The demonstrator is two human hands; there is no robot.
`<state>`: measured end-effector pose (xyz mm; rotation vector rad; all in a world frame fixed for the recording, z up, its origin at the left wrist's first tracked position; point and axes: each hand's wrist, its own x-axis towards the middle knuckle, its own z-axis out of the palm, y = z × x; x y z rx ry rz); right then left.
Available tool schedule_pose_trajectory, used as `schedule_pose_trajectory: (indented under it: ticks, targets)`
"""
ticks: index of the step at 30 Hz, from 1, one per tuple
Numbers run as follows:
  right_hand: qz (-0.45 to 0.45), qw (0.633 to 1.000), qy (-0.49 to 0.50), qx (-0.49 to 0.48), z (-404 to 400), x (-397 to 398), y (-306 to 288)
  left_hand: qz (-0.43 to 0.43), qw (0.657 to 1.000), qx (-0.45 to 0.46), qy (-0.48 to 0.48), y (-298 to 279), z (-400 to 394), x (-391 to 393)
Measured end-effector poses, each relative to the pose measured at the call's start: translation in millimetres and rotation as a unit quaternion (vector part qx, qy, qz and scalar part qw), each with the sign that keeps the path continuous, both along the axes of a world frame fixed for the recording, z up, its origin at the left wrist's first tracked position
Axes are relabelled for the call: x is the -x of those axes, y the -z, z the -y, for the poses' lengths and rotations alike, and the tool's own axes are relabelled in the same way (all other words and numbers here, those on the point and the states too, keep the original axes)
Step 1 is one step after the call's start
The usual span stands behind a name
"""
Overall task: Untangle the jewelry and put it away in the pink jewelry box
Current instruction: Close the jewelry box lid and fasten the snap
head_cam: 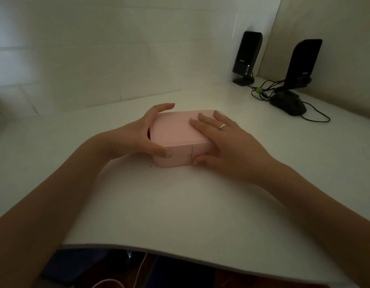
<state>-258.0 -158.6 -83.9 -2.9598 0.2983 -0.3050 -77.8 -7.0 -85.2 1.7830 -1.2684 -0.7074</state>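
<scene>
Closed and resting flat on the white desk (180, 204), near its middle: the pink jewelry box (175, 129), a low box with rounded corners and a seam across the front wall. Gripped at its left end by the left hand (138, 138), thumb on the front corner, fingers curved over toward the back edge. Covered on the right part of the lid by the right hand (225, 142), fingers laid straight and flat, thumb pressed against the front wall close to a small vertical seam, perhaps a clasp or a drawer edge; a ring (222, 126) on one finger. No jewelry visible anywhere, probably inside. Likely light and stiff, with a smooth, somewhat slippery shell, so best steadied at the left end and opened at the front seam, slowly, since thin chains inside could spill or knot further. Far right by the wall: two black speakers (247, 57), a dark mouse (288, 102), loose cables (263, 90).
</scene>
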Motion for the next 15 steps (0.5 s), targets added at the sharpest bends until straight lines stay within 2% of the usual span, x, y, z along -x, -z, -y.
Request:
schedule_pose_trajectory:
  ticks: [2,4,5,7,8,11,15]
  targets:
    - [0.065,0.993,-0.018,-0.095,7.8,-2.5,-2.2,-0.010,1.000,0.006,-0.012,0.9,-0.1,2.8]
    - [0.123,0.968,-0.010,-0.217,18.1,-6.6,-2.6,-0.011,0.999,0.014,-0.034,3.3,-0.2,3.9]
    - [0.146,0.940,0.013,-0.308,20.9,-8.4,-2.8,-0.008,0.999,0.022,-0.046,4.7,0.1,4.2]
    - [0.187,0.856,0.087,-0.473,26.5,-13.3,4.8,-0.008,0.997,0.038,-0.070,8.5,2.5,4.1]
    - [0.193,0.838,0.125,-0.494,27.8,-15.2,10.5,-0.006,0.996,0.042,-0.081,10.3,3.9,4.2]
    - [0.197,0.882,0.163,-0.395,21.9,-19.4,21.1,0.020,0.992,0.052,-0.117,13.4,7.1,4.8]
    - [0.230,0.891,0.161,-0.358,16.9,-41.2,22.3,0.013,0.981,0.061,-0.181,13.3,4.7,-2.7]
